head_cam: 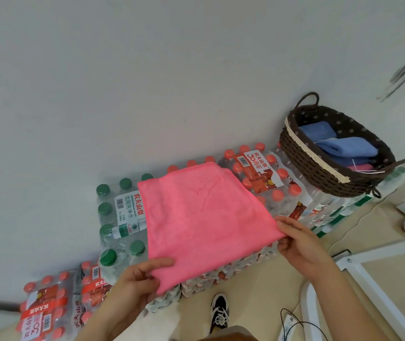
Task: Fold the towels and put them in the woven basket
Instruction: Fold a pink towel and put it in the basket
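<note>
Pink towel (204, 222) spread over bottle packs (265, 183) (against wall (147, 82)).

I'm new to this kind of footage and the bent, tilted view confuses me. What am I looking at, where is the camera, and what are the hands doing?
There is one picture, from a wide-angle camera worn on a person's head, looking down; that bends the edges. No machine here, just two bare hands. The left hand and right hand each pinch a near corner of a pink towel, spread flat over shrink-wrapped packs of bottled water that serve as a table. At the upper right, on more packs, sits the woven basket, already holding folded blue towels and a pink one. The person's shoe shows below.
</note>
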Tool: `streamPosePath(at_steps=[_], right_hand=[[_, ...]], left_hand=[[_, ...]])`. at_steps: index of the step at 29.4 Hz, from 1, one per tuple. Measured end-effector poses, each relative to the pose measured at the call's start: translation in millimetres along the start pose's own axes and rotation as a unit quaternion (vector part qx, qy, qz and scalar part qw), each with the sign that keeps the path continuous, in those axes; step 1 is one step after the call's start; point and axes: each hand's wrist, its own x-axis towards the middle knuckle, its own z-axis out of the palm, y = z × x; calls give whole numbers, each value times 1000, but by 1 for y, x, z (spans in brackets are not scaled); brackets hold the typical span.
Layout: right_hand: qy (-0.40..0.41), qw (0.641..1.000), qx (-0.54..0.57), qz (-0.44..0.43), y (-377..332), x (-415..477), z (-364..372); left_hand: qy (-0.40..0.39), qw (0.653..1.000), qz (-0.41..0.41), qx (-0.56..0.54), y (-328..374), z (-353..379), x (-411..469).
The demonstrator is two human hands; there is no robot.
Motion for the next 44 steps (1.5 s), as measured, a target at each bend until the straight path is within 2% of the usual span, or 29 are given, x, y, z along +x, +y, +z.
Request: streamPosePath(at_steps=[1, 3, 7, 8, 12, 15, 17, 19, 21, 23, 25, 26, 30, 35, 37, 39, 44], right_hand=[[-11, 1000, 0, -7, -3, -2, 0], [-22, 999, -10, -22, -11, -4, 0], [-37, 999, -24, -23, -21, -6, 8], [-40, 999, -23, -23, -21, -6, 11], [-82, 995, -34, -33, -18, -16, 16], [-126, 988, -76, -46, -17, -28, 13], [-137, 978, -147, -63, -13, -37, 16], [-122, 950, -268, -102, -6, -43, 23], [-97, 909, -377, -147, -1, -46, 30], [-72, 878, -435, -185, 3, -47, 34], [-56, 863, -455, -209, 5, -47, 36], [-52, 867, -448, -210, 6, -47, 36], [-60, 926, -329, -175, 5, -44, 44], [-59, 921, -324, -210, -4, -24, 83], [-52, 907, -338, -245, -11, -9, 101], [-31, 878, -386, -282, -17, 11, 118], [18, 769, -536, -347, -18, 55, 148]], left_hand=[[-29, 999, 12, 8, 5, 0, -3], [-45, 993, 48, 98, 14, 1, -9], [44, 943, 138, 299, 31, 8, -12], [67, 922, 173, 341, 35, 7, -11], [136, 794, 322, 497, 46, -12, -9], [161, 701, 371, 587, 45, -32, -13], [150, 672, 369, 624, 41, -44, -17], [115, 675, 364, 631, 40, -49, -22], [99, 714, 330, 609, 40, -49, -32], [96, 745, 281, 598, 43, -45, -39], [97, 764, 266, 580, 41, -45, -40], [103, 775, 260, 567, 40, -46, -39], [140, 851, 221, 455, 43, -44, -31], [228, 893, 203, 331, 56, -42, 3], [262, 894, 203, 302, 66, -38, 17], [294, 876, 204, 322, 77, -37, 34], [347, 819, 171, 424, 84, -49, 70]])
